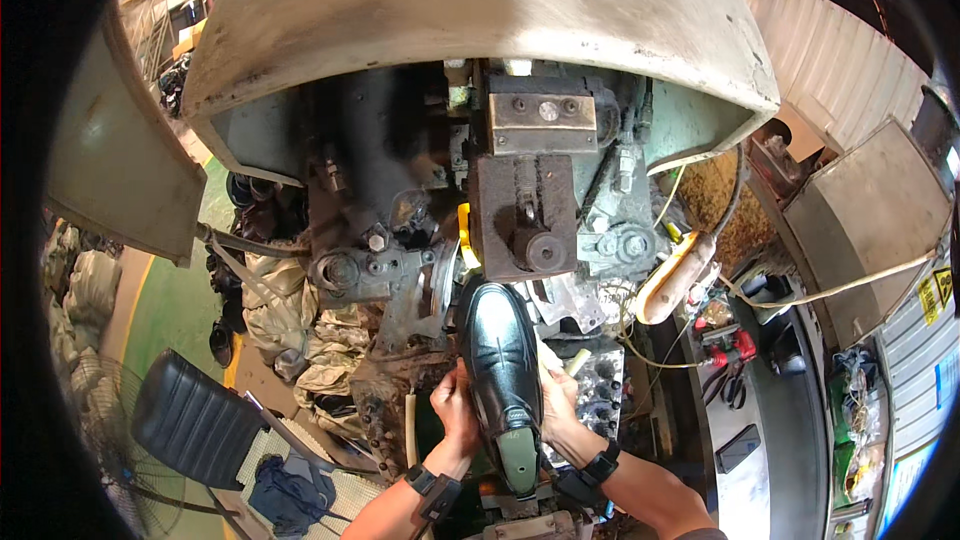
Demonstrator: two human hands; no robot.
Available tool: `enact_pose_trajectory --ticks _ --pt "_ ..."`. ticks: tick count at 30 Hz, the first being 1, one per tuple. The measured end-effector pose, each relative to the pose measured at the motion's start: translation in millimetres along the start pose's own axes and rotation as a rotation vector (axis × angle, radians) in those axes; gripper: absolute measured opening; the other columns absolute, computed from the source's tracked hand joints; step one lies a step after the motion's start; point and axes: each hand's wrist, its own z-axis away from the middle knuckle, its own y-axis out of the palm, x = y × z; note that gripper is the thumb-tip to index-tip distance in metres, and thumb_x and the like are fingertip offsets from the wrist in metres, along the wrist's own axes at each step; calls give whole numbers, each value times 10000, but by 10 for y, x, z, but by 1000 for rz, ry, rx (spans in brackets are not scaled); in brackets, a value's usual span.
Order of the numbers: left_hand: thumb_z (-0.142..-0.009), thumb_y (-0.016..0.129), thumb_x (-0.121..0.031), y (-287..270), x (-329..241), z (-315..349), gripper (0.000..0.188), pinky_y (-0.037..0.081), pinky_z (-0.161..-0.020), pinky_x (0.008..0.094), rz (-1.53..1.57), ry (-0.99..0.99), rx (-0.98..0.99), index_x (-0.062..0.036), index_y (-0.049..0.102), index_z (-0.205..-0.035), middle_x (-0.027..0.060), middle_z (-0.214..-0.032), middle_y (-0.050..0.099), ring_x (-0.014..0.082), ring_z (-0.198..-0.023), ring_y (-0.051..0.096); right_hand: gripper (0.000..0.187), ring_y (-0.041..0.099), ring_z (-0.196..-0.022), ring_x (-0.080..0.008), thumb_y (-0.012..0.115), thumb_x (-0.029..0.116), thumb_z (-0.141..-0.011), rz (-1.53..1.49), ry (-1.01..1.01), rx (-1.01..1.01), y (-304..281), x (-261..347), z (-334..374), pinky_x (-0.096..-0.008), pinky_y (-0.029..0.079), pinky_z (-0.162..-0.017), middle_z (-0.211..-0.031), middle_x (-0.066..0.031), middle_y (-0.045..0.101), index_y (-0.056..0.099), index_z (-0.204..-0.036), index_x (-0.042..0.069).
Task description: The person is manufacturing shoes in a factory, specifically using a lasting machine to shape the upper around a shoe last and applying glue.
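Note:
A black leather shoe (496, 345) sits in front of the machine, toe pointing away from me, with a green last (518, 460) showing in its heel opening. My left hand (456, 406) is closed against the shoe's left side. On the opposite side, my right hand (558, 398) grips the shoe; something pale shows beside its fingers, too small to make out. The shoe's toe lies just under the dark metal block (522, 200) of the machine head. Both wrists wear dark bands. The shoe's underside is hidden.
A large beige cover (470, 0) arches over the machine. A wooden-looking last (672, 280) hangs to the right, near scissors (735, 388) and a phone (738, 448) on a bench. A black chair (195, 418) stands at left, beside several pale sacks (280, 315).

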Motion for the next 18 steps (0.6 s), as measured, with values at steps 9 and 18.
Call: enact_pose_trajectory --ticks 9,18 --pt "-1028 607 -291 -24 -16 21 315 422 -650 236 -19 45 -5 -14 710 -922 -35 -827 638 54 -727 507 293 716 -856 -181 650 118 -977 21 -22 39 63 32 95 -315 618 -746 -1075 -113 719 629 -1230 -27" --pt "-1058 467 -169 -1205 -391 -232 339 426 -1044 327 -584 599 -9 45 572 -1299 123 -1274 637 217 -1203 579 511 693 -990 -259 612 148 -998 523 99 70 -445 854 312 -382 609 -868 -1140 -193 657 375 -1413 -29"
